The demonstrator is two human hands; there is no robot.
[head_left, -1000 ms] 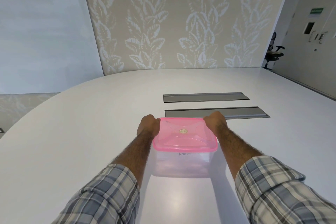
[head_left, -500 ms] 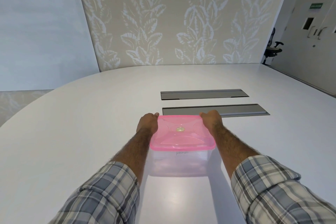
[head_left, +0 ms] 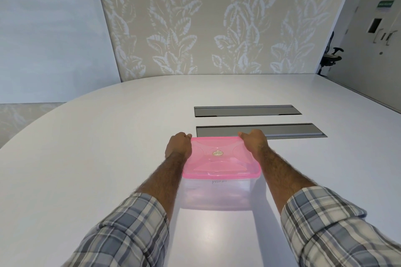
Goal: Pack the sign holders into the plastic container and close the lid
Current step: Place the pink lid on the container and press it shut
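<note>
A clear plastic container (head_left: 214,195) stands on the white table in front of me, with a translucent pink lid (head_left: 221,158) lying flat on top. My left hand (head_left: 178,145) grips the lid's far left corner. My right hand (head_left: 253,142) grips its far right corner. Fingers of both hands curl over the far edge. The container's walls are cloudy, and I cannot make out the sign holders inside.
Two long grey cable hatches (head_left: 247,111) (head_left: 288,130) are set flush in the table (head_left: 86,158) just beyond the container. A leaf-patterned wall stands behind the table. An office chair (head_left: 331,56) and a door are at the far right.
The container and both hands stay together in the same grip. The view has shifted slightly and the hands sit a little more over the lid's far corners.
</note>
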